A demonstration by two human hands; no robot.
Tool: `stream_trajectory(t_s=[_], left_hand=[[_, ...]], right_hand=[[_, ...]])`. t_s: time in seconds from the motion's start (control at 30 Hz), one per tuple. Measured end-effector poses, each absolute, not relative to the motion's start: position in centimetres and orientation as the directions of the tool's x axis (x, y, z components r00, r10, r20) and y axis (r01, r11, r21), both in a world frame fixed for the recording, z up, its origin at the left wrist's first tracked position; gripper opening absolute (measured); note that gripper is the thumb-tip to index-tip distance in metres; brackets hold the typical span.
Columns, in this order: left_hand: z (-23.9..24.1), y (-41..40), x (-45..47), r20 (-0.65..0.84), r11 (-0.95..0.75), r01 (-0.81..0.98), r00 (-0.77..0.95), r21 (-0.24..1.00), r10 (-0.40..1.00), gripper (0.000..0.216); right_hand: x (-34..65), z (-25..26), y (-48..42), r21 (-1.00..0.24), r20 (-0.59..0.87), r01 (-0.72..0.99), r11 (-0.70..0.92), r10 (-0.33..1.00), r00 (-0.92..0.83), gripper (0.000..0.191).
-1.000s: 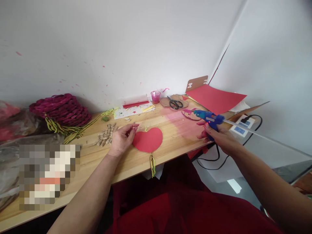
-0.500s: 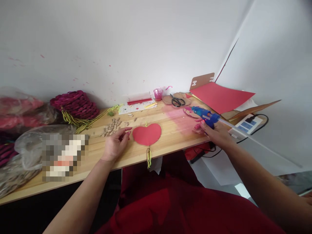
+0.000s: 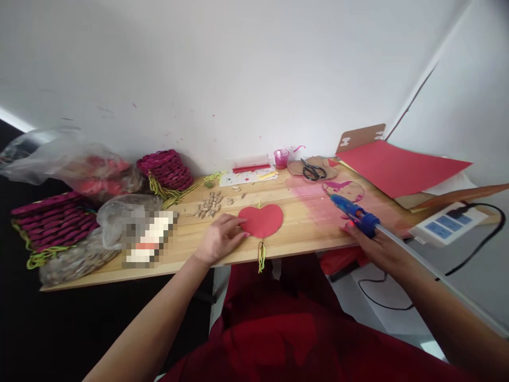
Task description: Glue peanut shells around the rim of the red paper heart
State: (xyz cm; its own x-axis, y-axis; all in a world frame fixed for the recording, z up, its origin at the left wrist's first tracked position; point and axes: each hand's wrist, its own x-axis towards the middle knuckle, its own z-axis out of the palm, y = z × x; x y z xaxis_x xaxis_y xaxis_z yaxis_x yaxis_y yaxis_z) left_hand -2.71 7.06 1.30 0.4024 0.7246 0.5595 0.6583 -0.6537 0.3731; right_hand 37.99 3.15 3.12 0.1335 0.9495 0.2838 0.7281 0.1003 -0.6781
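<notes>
A red paper heart (image 3: pixel 262 219) lies flat near the front edge of the wooden table (image 3: pixel 186 249), with a yellow-green yarn tassel (image 3: pixel 261 257) hanging off below it. My left hand (image 3: pixel 220 239) rests open on the table, fingertips touching the heart's left edge. To the right, my right hand (image 3: pixel 377 245) is closed round a blue glue gun (image 3: pixel 355 213), whose nozzle points left over the table and whose clear glue stick trails back to the right. A small red light glows on the gun.
Peanut shells (image 3: pixel 209 205) lie behind the heart. Black scissors (image 3: pixel 312 171), a pink cup (image 3: pixel 281 158), a red paper sheet (image 3: pixel 397 167) and a power strip (image 3: pixel 445 226) sit at the back right. Maroon woven items (image 3: pixel 167 168) and plastic bags (image 3: pixel 119 212) crowd the left.
The view has swung left and pulled back, showing more of the table's left end. My right hand has brought the glue gun down closer to the table edge. My left hand stays at the heart.
</notes>
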Motion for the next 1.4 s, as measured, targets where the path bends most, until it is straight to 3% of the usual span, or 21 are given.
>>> stream_trajectory(t_s=[0.1, 0.2, 0.3, 0.4, 0.53, 0.77, 0.9, 1.03, 1.2, 1.3, 1.4], left_hand=[[1.3, 7.3, -2.4, 0.558, -0.708, 0.639, 0.484, 0.301, 0.674, 0.033], [1.4, 7.5, -2.0, 0.515, -0.736, 0.613, 0.550, 0.286, 0.658, 0.033], [1.5, 7.8, -1.2, 0.484, -0.738, 0.617, 0.575, 0.273, 0.660, 0.033], [1.7, 8.4, -0.2, 0.449, -0.722, 0.652, 0.586, 0.233, 0.674, 0.034], [2.1, 9.4, 1.0, 0.384, -0.703, 0.690, 0.610, 0.173, 0.693, 0.032], [3.9, 10.5, 2.4, 0.271, -0.723, 0.668, 0.672, 0.180, 0.689, 0.032], [4.8, 11.1, 3.1, 0.193, -0.733, 0.661, 0.707, 0.164, 0.681, 0.037], [4.1, 11.5, 3.4, 0.220, -0.762, 0.633, 0.730, 0.137, 0.647, 0.046], [3.5, 12.7, 2.0, 0.422, -0.821, 0.461, 0.706, 0.336, 0.569, 0.033], [4.2, 14.0, 0.2, 0.534, -0.705, 0.548, 0.468, 0.449, 0.704, 0.031], [4.9, 15.2, -1.4, 0.449, -0.534, 0.596, 0.302, 0.599, 0.841, 0.020]], right_hand=[[36.6, 3.8, 3.1, -0.822, 0.192, 0.563, 0.081, 0.971, 0.141, 0.035], [34.1, 4.7, 3.3, -0.968, 0.037, 0.249, 0.016, 0.996, 0.080, 0.040], [31.3, 5.5, 4.3, -0.996, -0.085, -0.030, -0.086, 0.996, -0.041, 0.038], [28.7, 5.9, 6.0, -0.974, -0.156, -0.138, -0.181, 0.973, -0.171, 0.032], [26.3, 6.1, 8.8, -0.964, -0.162, -0.177, -0.201, 0.963, -0.214, 0.031], [23.5, 7.3, 13.8, -0.869, -0.243, -0.367, -0.330, 0.933, -0.264, 0.036], [22.5, 6.3, 16.3, -0.864, -0.240, -0.355, -0.357, 0.912, -0.332, 0.040], [22.4, 4.6, 17.2, -0.904, -0.180, -0.306, -0.299, 0.914, -0.364, 0.040], [23.2, 4.0, 16.9, -0.925, -0.102, -0.312, -0.217, 0.932, -0.347, 0.038], [23.5, 4.3, 16.9, -0.935, -0.056, -0.315, -0.162, 0.946, -0.319, 0.038], [23.6, 4.7, 17.0, -0.952, -0.043, -0.280, -0.120, 0.963, -0.264, 0.038]])
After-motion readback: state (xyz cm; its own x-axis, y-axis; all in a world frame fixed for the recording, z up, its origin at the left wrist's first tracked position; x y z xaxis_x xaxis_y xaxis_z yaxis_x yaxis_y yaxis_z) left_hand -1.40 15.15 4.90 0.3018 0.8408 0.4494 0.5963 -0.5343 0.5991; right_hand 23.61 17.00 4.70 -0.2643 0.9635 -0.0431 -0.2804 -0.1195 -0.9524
